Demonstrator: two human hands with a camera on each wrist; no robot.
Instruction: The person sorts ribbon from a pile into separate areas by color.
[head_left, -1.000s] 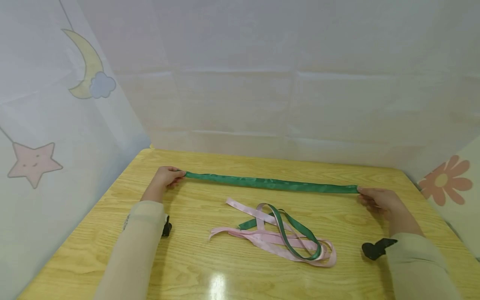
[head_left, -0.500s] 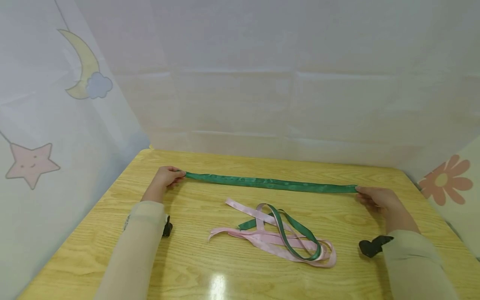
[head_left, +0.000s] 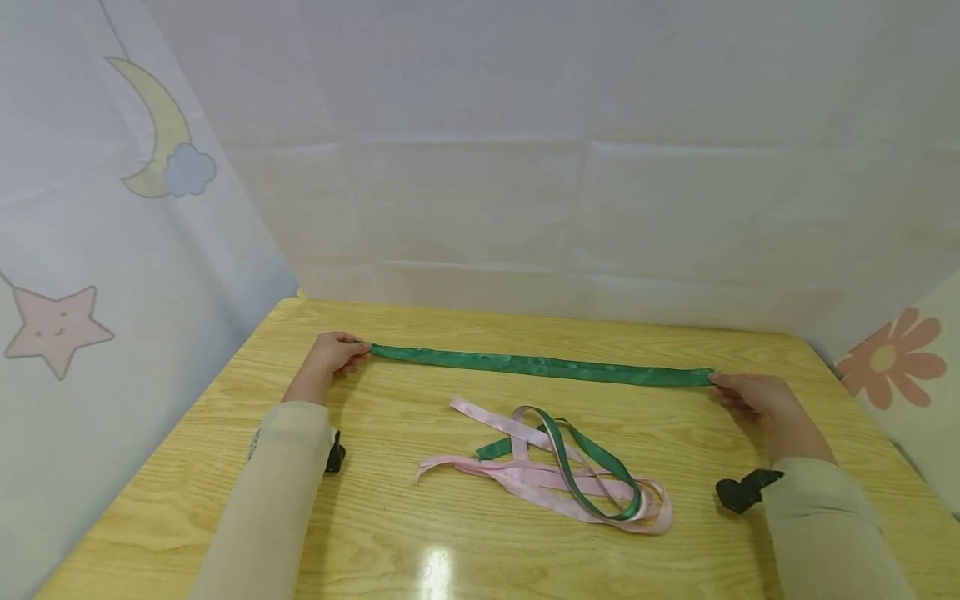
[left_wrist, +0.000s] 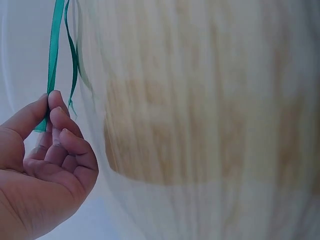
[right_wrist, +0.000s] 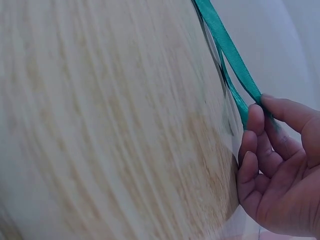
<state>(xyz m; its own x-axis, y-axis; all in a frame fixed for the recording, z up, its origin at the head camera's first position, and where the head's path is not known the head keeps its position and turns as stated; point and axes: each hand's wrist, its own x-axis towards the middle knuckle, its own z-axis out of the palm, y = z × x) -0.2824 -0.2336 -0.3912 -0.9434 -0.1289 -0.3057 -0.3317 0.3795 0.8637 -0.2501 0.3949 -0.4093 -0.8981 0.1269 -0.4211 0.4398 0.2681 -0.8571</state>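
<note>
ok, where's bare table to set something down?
Bare wood lies along the far table edge behind the taut green ribbon, and at the near edge. The middle is crowded by the ribbon pile, between the left hand and right hand.

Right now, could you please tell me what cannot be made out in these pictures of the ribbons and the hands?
- Ends of the stretched green satin ribbon: head view, covered by the pinching left hand and right hand.
- Pile of loose pink and green ribbons: head view, they overlap, so their number is unclear.
- Small black objects by the wrists: head view, partly behind the sleeves.
- Wooden table: both wrist views, blurred.
</note>
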